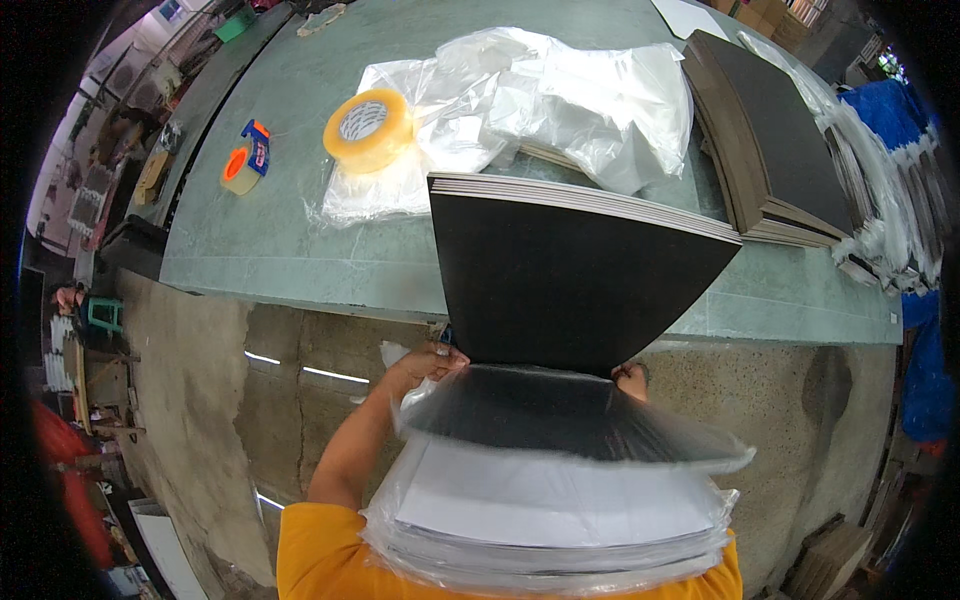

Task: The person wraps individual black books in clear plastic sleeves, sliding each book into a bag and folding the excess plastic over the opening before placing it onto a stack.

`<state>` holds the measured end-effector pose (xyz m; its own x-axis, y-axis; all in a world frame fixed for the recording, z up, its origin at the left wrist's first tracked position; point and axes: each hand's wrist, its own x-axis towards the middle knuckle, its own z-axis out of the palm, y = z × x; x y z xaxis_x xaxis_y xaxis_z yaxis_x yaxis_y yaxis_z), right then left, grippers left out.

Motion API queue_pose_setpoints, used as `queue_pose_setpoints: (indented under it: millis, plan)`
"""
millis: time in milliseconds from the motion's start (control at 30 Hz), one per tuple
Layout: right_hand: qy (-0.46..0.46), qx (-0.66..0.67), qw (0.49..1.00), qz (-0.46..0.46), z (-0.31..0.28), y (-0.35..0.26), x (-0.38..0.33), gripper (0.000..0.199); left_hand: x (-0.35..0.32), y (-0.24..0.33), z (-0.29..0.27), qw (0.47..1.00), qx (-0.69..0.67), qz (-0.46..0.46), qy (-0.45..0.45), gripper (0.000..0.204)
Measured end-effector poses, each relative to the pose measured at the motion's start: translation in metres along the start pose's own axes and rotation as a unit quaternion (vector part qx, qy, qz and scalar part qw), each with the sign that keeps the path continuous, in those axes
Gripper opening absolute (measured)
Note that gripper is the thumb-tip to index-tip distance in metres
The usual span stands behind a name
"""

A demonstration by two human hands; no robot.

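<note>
Head view: black board stack (pixel 575 285), half-bagged.

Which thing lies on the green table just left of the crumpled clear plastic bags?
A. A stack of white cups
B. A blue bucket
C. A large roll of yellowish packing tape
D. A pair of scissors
C: the large roll of yellowish packing tape rests at the left edge of the clear plastic bags on the green table.

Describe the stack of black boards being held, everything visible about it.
The stack of black boards is a thin pack of flat sheets, matte black on the broad face, with pale layered edges along the top. It stands upright, tilted slightly, in front of the green table. Its lower end sits inside a clear plastic bag. The left hand and right hand grip it at the bag's mouth.
</note>
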<state>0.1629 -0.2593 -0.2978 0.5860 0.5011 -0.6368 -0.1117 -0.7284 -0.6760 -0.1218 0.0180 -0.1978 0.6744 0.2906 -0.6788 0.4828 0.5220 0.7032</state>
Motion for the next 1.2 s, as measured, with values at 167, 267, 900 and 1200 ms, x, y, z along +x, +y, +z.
queue_pose_setpoints:
  millis: [167,267,900,1200]
  plan:
    - [-0.060,-0.212,0.958,-0.183,-0.073,-0.135,-0.092,0.013,-0.034,0.062,-0.007,0.870,0.465,0.161,0.016,0.022]
    - [-0.343,0.034,0.857,-0.384,-0.099,-0.208,-0.162,0.024,-0.118,0.152,0.052,0.888,0.314,0.286,-0.175,0.024]
    - [-0.318,0.150,0.872,-0.342,-0.019,-0.256,-0.129,0.034,-0.066,0.198,0.152,0.773,0.292,0.545,-0.140,0.072]
    - [-0.289,0.090,0.900,-0.313,-0.048,-0.256,-0.147,0.059,-0.081,0.218,0.117,0.906,0.070,0.412,0.069,0.054]
